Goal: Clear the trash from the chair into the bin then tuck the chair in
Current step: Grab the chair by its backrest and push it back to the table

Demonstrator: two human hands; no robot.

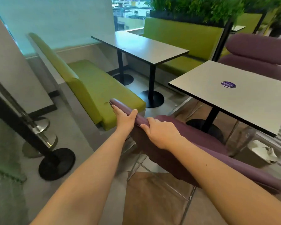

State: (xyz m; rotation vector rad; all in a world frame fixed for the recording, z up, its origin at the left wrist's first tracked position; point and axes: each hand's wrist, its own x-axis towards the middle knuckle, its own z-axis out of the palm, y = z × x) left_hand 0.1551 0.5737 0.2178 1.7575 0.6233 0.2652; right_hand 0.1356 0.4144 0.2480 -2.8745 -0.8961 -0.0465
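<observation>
A purple padded chair (193,140) stands in front of me, its seat facing the white table (230,101) on the right. Both of my hands grip its rounded backrest bar (120,104). My left hand (125,117) holds the bar near its far end, thumb on the near side. My right hand (161,132) grips it a little closer to me. A small bin (256,153) with crumpled white paper in it sits on the floor at the right, beside the chair and below the table's edge. No trash shows on the visible part of the seat.
A green bench (96,88) runs along the left, close to the chair's backrest end. A longer grey table (139,47) stands behind. Another purple chair (258,52) sits beyond the white table. Black posts with round bases (57,163) stand at the left.
</observation>
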